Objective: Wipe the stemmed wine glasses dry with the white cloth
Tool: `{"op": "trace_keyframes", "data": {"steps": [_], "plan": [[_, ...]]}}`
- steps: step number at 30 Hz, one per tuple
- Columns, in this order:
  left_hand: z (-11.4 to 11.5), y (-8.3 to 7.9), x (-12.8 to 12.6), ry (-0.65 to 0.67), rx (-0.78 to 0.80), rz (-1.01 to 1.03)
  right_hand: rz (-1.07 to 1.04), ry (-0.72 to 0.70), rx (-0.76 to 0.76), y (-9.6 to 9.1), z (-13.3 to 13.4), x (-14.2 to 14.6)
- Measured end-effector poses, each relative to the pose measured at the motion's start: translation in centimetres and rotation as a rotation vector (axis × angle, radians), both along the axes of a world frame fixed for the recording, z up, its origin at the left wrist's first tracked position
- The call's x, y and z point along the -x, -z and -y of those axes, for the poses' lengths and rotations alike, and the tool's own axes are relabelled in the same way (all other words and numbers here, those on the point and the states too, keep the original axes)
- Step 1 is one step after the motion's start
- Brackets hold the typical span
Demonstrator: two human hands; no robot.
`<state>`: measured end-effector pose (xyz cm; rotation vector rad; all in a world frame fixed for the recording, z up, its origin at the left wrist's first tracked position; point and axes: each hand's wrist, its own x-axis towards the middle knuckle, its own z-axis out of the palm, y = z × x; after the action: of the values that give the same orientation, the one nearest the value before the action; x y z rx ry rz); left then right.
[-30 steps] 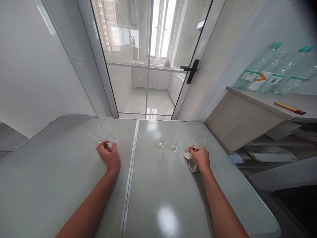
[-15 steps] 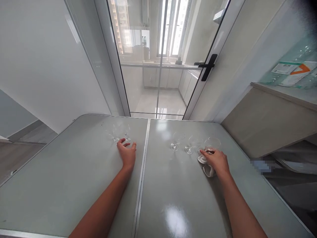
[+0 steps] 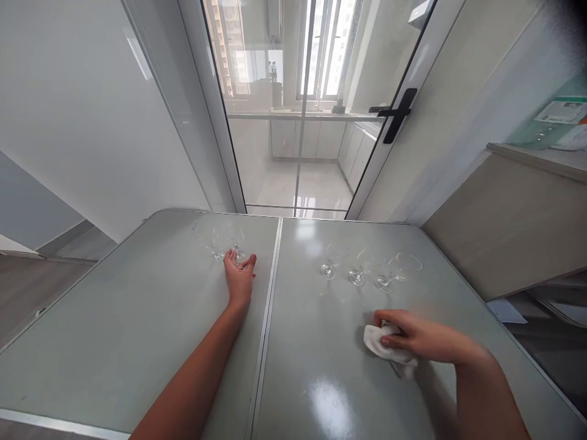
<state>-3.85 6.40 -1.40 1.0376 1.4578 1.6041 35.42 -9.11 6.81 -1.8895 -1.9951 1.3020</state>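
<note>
Biggest thing on my feed is the pale table (image 3: pixel 183 342), filling most of the lower frame w/ a metal seam (image 3: pixel 268 311) running up the middle. Glass door (image 3: pixel 300 116) is top center, then a beige cabinet (image 3: pixel 518 226) at the right edge.

Hands next. Left hand (image 3: pixel 239 281) is left of center, half curled & spread open, no grip on anything that I can see. Right hand (image 3: pixel 424 336) is lower right, kinda blurry, closed on a white cloth (image 3: pixel 378 342). Cloth's bunched up, prob b/c loose fabric would flop around. Can't tell if it touches the tabletop.

Smallest: the stemware. Three glasses (image 3: pixel 356 277) right of center, upright afaict, in a row above the cloth & apart from it. Bases are near but not touching, prob so they don't clink. Two more glasses (image 3: pixel 219 256) left of the seam, far side, the right one partly behind the left hand. Imo the hand's that close to guard or steady it, but idk if it's actually touching, too transparent tbh.
</note>
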Motion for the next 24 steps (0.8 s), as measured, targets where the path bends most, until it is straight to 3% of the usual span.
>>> {"op": "trace_keyframes", "data": {"steps": [3, 6, 10, 16, 20, 24], "plan": [[-0.3, 0.3, 0.1, -0.015, 0.007, 0.013, -0.282, -0.179, -0.117, -1.8, -0.7, 4.0], [-0.4, 0.4, 0.1, -0.043, 0.001, -0.015, -0.519, -0.199, -0.299, -1.5, -1.8, 7.6], [0.0, 0.1, 0.1, -0.021, -0.041, -0.155, -0.627, 0.000, -0.277, 0.8, -2.6, 10.0], [1.0, -1.0, -0.3, 0.003, -0.054, -0.469, -0.783, 0.280, -0.181, 2.4, -2.6, 9.8], [2.6, -1.6, -1.6, 0.174, -0.208, -0.673, -1.045, 0.345, -0.102, 2.5, -2.7, 9.9], [4.7, -1.5, -3.2, 0.454, -0.336, -0.754, -1.129, 0.391, -0.177, 3.6, -3.0, 10.4]]}}
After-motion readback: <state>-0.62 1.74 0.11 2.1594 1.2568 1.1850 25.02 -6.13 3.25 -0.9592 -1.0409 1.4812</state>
